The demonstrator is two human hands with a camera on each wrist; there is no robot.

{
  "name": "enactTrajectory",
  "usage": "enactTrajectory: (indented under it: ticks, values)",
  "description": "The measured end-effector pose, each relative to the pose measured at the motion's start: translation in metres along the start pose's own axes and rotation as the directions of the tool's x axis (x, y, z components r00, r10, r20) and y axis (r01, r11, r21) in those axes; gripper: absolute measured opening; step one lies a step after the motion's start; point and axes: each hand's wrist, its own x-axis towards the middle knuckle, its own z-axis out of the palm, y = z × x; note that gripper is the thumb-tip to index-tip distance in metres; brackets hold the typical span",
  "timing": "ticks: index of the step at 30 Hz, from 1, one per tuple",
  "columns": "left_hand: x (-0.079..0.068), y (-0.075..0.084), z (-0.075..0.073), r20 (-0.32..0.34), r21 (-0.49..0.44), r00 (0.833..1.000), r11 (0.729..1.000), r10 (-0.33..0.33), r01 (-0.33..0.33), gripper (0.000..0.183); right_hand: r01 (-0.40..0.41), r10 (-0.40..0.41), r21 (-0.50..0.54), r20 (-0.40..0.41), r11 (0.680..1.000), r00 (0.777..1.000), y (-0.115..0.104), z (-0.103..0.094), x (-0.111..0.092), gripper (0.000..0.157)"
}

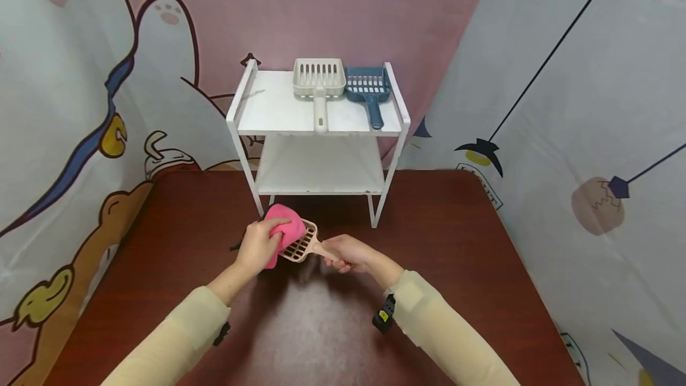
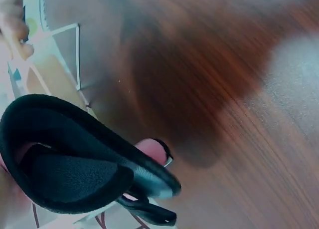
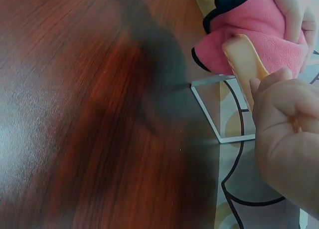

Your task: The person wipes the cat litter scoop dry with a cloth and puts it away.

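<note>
My right hand grips the handle of a beige litter scoop, whose slotted head points left above the table. A pink cloth is held in my left hand and covers part of the scoop's head. In the left wrist view the cloth's dark, black-edged side fills the lower left and hides most of the left hand. The right wrist view shows the scoop edge-on in front of the cloth, with the right hand around its handle.
Behind the hands a white two-tier rack stands on the dark red-brown table. Its top shelf bears a cream litter scoop and a blue one, side by side. Cartoon-printed curtains surround the table.
</note>
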Motion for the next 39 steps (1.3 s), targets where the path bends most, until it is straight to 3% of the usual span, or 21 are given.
enactTrajectory:
  ticks: [3, 6, 9, 11, 18, 25, 29, 31, 34, 36, 39]
  values:
    - [-0.004, 0.003, 0.006, 0.035, 0.038, 0.997, 0.997, 0.072, -0.074, 0.031, 0.002, -0.003, -0.037, -0.029, 0.999, 1.0, -0.002, 0.001, 0.001, 0.03]
    - [-0.007, 0.004, 0.01, 0.103, 0.077, 0.982, 0.983, 0.16, -0.168, 0.031, 0.029, -0.035, -0.126, -0.048, 0.992, 0.998, -0.005, 0.003, 0.0, 0.031]
    - [-0.007, 0.005, 0.013, 0.16, 0.16, 0.956, 0.949, 0.248, -0.273, 0.028, 0.068, -0.079, -0.214, -0.042, 0.974, 0.996, -0.006, 0.005, -0.001, 0.03]
    - [-0.006, 0.006, 0.013, 0.197, 0.22, 0.943, 0.925, 0.268, -0.309, 0.027, 0.086, -0.099, -0.256, -0.038, 0.963, 0.994, -0.006, 0.007, -0.002, 0.029]
    - [-0.004, 0.006, 0.006, 0.348, 0.318, 0.928, 0.914, 0.135, -0.252, 0.023, 0.079, -0.096, -0.279, -0.049, 0.957, 0.994, -0.001, 0.011, -0.002, 0.03]
    - [-0.003, -0.003, -0.001, 0.381, 0.447, 0.909, 0.827, 0.168, -0.34, 0.023, 0.094, -0.112, -0.255, -0.055, 0.962, 0.992, 0.002, 0.014, -0.002, 0.03]
    - [-0.001, -0.011, -0.007, 0.412, 0.463, 0.898, 0.813, 0.156, -0.353, 0.028, 0.085, -0.102, -0.25, -0.054, 0.965, 0.993, 0.004, 0.012, -0.004, 0.03]
    - [0.0, -0.017, -0.013, 0.395, 0.469, 0.91, 0.824, 0.127, -0.319, 0.025, 0.075, -0.089, -0.235, -0.049, 0.969, 0.995, 0.005, 0.009, -0.006, 0.031]
    - [0.003, -0.026, -0.023, 0.294, 0.484, 0.953, 0.848, 0.075, -0.215, 0.021, 0.064, -0.071, -0.188, -0.029, 0.98, 0.997, 0.008, 0.003, -0.009, 0.031]
    - [0.005, -0.029, -0.03, 0.2, 0.455, 0.979, 0.882, 0.033, -0.122, 0.022, 0.058, -0.062, -0.166, -0.021, 0.984, 0.998, 0.009, -0.001, -0.011, 0.031]
    - [0.005, -0.024, -0.034, 0.098, 0.366, 0.995, 0.929, 0.02, -0.055, 0.025, 0.044, -0.048, -0.145, -0.022, 0.988, 0.999, 0.01, -0.003, -0.011, 0.03]
